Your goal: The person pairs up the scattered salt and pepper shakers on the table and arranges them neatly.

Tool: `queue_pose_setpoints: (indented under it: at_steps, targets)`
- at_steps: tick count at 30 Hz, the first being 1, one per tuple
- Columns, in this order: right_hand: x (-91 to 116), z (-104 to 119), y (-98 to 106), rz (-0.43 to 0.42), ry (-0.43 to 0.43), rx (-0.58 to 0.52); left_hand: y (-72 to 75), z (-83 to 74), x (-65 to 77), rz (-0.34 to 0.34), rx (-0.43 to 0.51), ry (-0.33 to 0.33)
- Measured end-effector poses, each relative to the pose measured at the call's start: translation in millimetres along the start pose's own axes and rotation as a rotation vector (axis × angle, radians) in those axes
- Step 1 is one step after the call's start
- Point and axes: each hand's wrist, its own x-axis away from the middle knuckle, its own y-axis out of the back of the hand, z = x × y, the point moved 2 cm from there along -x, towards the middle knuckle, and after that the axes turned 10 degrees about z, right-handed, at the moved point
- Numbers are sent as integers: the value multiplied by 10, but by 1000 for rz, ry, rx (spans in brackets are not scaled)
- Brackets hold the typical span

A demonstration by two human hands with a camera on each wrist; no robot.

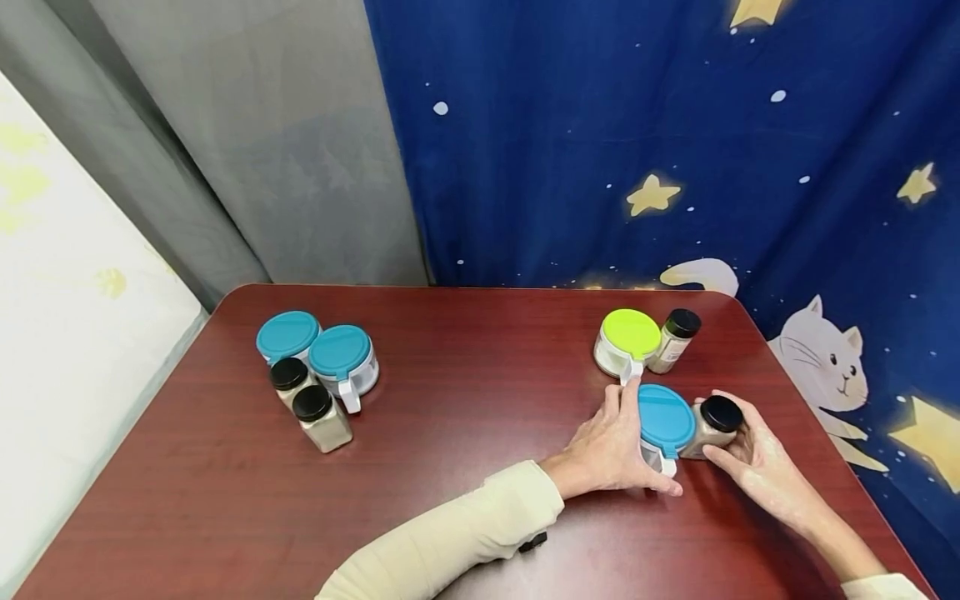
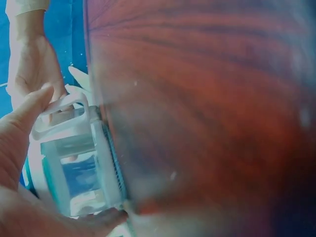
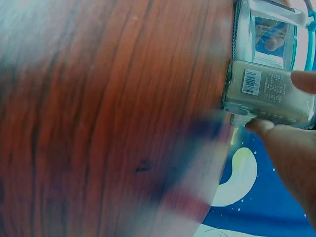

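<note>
Near the counter's right edge, the left hand clasps the blue-lidded jar. The right hand grips a black-capped spice bottle touching it. Both look freshly placed; releasing calls for gentleness.

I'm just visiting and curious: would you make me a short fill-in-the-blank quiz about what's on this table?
1. The left hand holds a clear jar whose lid is ____.
2. The right hand grips a spice bottle with a ____ cap.
3. At the table's far right corner stands a jar with a ____ lid.
4. On the table's left side stand ____ blue-lidded jars.

Missing words: blue; black; green; two
</note>
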Motion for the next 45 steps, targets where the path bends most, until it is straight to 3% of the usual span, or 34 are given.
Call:
queue_pose_setpoints:
  at_steps: [9,12,16,20,25,32,40,45]
  targets:
    - [3,215,144,-51,44,-9,251,57,130,-26,1,-106]
    - [-26,321,193,-100,42,60,323,75,175,-17,15,-133]
    - [-89,475,233,-166,-30,205,405,109,233,-17,54,-146]
    - [-110,605,197,-193,-65,237,452,160,294,-9,105,-145]
    - [-126,734,95,-199,2,145,534,234,401,3,158,-140]
    - [-158,890,-52,-144,206,-57,734,283,591,-13,158,-141]
    - [-128,953,-267,-109,201,40,913,296,937,-26,246,-151]
    - [-83,945,-458,-80,173,-14,941,320,1085,-5,245,-161]
